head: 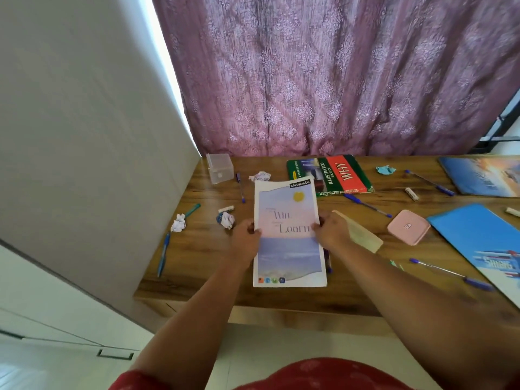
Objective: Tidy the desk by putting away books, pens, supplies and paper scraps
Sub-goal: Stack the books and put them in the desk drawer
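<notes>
A pale blue and pink notebook (288, 246) lies near the desk's front edge. My left hand (245, 237) grips its left edge and my right hand (332, 230) grips its right edge. Behind it lies a green and red book (337, 173). Crumpled paper scraps sit at the left (179, 223), beside my left hand (227, 220) and behind the notebook (260, 176). Blue pens lie scattered: one at the far left (163, 253), one behind (241, 188), one to the right (367, 205). A wooden ruler (358, 230) lies by my right hand.
A clear plastic box (220, 168) stands at the back left. A pink case (408, 227), blue folder (478, 235), another book (484, 175), more pens (450, 274) and erasers (411, 193) fill the right side. A curtain hangs behind the wooden desk (197, 288); a wall stands left.
</notes>
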